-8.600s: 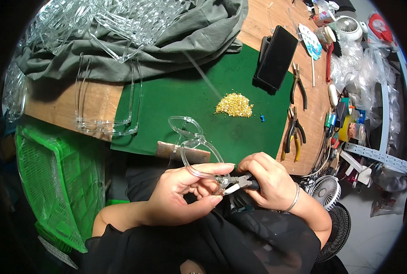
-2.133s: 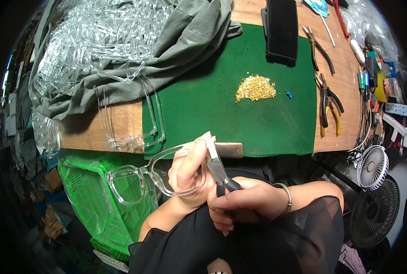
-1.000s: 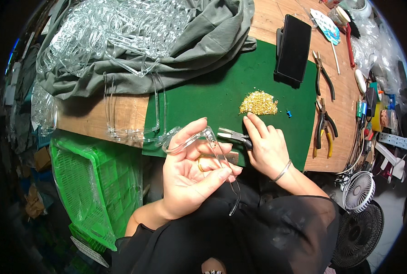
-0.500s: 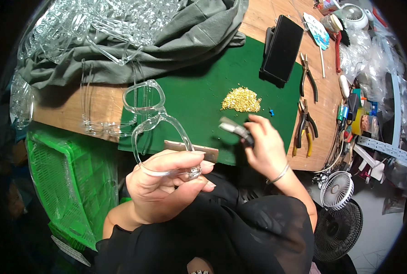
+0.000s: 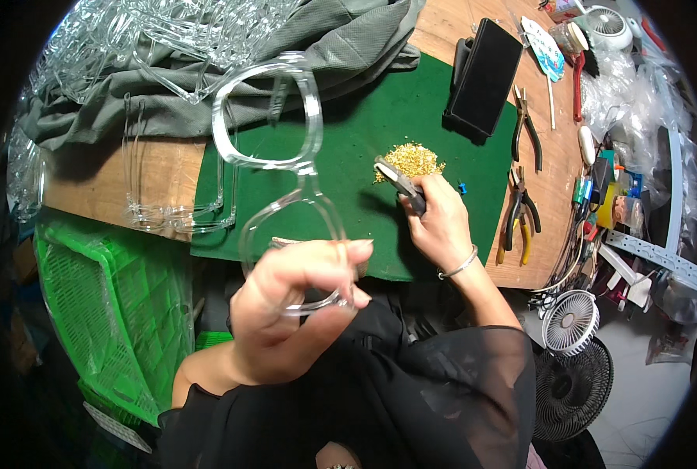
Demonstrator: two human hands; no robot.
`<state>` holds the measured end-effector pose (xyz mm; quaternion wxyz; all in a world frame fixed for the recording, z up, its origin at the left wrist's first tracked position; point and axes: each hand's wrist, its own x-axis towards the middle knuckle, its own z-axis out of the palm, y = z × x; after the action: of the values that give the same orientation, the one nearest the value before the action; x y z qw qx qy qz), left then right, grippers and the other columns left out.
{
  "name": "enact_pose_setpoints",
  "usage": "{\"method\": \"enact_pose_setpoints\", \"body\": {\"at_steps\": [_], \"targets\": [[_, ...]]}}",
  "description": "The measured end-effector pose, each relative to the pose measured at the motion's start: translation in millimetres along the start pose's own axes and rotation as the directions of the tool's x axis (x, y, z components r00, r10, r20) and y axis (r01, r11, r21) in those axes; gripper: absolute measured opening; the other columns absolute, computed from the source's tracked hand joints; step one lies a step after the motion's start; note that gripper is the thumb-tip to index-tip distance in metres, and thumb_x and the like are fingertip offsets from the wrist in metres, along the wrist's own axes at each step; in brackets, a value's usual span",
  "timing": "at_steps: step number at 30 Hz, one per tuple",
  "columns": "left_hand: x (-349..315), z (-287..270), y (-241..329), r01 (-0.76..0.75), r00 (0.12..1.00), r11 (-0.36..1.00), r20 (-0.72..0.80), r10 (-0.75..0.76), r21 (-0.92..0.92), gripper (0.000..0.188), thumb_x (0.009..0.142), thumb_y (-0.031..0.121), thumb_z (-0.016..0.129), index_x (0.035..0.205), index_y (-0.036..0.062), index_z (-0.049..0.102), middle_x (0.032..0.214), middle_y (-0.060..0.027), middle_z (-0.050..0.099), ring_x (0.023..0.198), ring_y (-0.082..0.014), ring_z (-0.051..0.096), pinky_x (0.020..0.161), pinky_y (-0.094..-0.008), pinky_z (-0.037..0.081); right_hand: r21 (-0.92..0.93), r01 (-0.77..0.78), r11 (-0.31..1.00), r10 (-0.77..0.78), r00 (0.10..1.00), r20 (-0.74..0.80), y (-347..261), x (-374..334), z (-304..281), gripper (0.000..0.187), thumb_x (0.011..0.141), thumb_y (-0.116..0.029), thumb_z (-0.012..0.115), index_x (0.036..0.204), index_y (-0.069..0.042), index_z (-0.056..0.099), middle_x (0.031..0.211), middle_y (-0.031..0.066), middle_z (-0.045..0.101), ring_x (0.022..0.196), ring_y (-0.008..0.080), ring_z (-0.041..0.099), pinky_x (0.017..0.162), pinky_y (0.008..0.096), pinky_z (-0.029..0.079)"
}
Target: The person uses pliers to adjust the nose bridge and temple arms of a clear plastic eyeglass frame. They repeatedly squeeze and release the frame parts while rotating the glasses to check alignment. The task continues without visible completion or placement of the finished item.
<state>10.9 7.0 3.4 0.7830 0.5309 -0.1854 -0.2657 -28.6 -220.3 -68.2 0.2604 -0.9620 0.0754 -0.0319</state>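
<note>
In my left hand [image 5: 298, 305], thumb and fingers pinch the near end of a clear eyeglass frame [image 5: 317, 117], which is raised above the mat. It has no temple arms that I can make out. My right hand [image 5: 442, 219] is closed around pliers [image 5: 399, 181], whose jaws point away at the edge of a heap of tiny gold-coloured metal pieces [image 5: 415, 159]. A small blue part [image 5: 462, 188] lies right of the heap. Left on the table, other clear frames [image 5: 180, 215] stand next to the green mat [image 5: 333, 211].
A grey cloth [image 5: 348, 62] at the far left bears a pile of clear frames [image 5: 176, 35]. A black phone [image 5: 485, 78] leans at the back. Two pliers [image 5: 524, 129] [image 5: 519, 211] lie on the right. A green crate [image 5: 122, 305] and a white fan [image 5: 571, 322] flank me.
My left hand has turned and lifted the eyeglass frame, so it stands farther up over the mat. My right hand has brought the pliers forward to the gold heap.
</note>
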Motion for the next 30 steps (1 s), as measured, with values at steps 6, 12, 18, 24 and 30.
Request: {"method": "enact_pose_setpoints", "body": {"at_steps": [6, 12, 18, 24, 30], "targets": [[1.6, 2.3, -18.2, -0.012, 0.997, 0.978, -0.074, 0.028, 0.207, 0.073, 0.075, -0.012, 0.053, 0.133, -0.0018, 0.009, 0.112, -0.0209, 0.055, 0.082, -0.0128, 0.059, 0.078, -0.0249, 0.047, -0.168, 0.025, 0.985, -0.038, 0.996, -0.076, -5.1, -1.7, 11.8, 0.023, 0.065, -0.004, 0.064, 0.085, -0.008, 0.056, 0.079, 0.0077, 0.054, 0.078, 0.0267, 0.054, 0.066, 0.0362, 0.038], [5.9, 10.4, -18.5, -0.038, 0.999, 0.999, -0.028, 0.037, -0.026, 0.098, 0.072, -0.01, 0.058, 0.141, 0.011, -0.008, 0.112, -0.0211, 0.05, 0.078, -0.0088, 0.054, 0.074, -0.022, 0.043, 0.137, -0.047, 0.989, 0.051, 0.998, -0.022, -5.4, -2.7, -5.9, 0.016, 0.069, 0.001, 0.061, 0.083, -0.004, 0.055, 0.077, 0.0111, 0.055, 0.071, 0.0266, 0.056, 0.064, 0.0341, 0.042], [3.8, 7.1, -24.2, -0.195, 0.978, 0.971, 0.096, 0.183, 0.135, 0.09, 0.073, -0.009, 0.064, 0.139, 0.0009, 0.005, 0.124, -0.0244, 0.045, 0.091, -0.0178, 0.061, 0.075, -0.0277, 0.05, 0.614, 0.346, 0.71, -0.291, 0.937, -0.192, -72.2, -16.7, -47.1, 0.011, 0.074, 0.003, 0.064, 0.079, -0.003, 0.055, 0.072, 0.007, 0.059, 0.062, 0.0191, 0.056, 0.059, 0.0293, 0.044], [-3.1, 10.1, -15.8, -0.169, 0.983, 0.948, 0.122, 0.141, 0.27, 0.09, 0.076, -0.008, 0.063, 0.139, 0.0021, 0.0, 0.122, -0.022, 0.049, 0.09, -0.0201, 0.063, 0.08, -0.0293, 0.05, 0.593, 0.515, 0.619, -0.435, 0.854, -0.287, -73.0, -19.7, -35.5, 0.015, 0.072, -0.006, 0.072, 0.079, -0.006, 0.058, 0.072, 0.0051, 0.061, 0.061, 0.0183, 0.057, 0.058, 0.0303, 0.042], [-5.5, 10.1, -15.9, -0.161, 0.982, 0.971, 0.127, 0.139, 0.176, 0.093, 0.076, -0.013, 0.06, 0.14, 0.005, -0.006, 0.118, -0.0238, 0.052, 0.09, -0.0201, 0.063, 0.08, -0.0288, 0.05, 0.597, 0.548, 0.586, -0.462, 0.831, -0.309, -72.6, -19.2, -33.6, 0.014, 0.072, -0.006, 0.072, 0.078, -0.005, 0.06, 0.072, 0.0043, 0.061, 0.061, 0.0184, 0.056, 0.058, 0.0307, 0.042]]}}
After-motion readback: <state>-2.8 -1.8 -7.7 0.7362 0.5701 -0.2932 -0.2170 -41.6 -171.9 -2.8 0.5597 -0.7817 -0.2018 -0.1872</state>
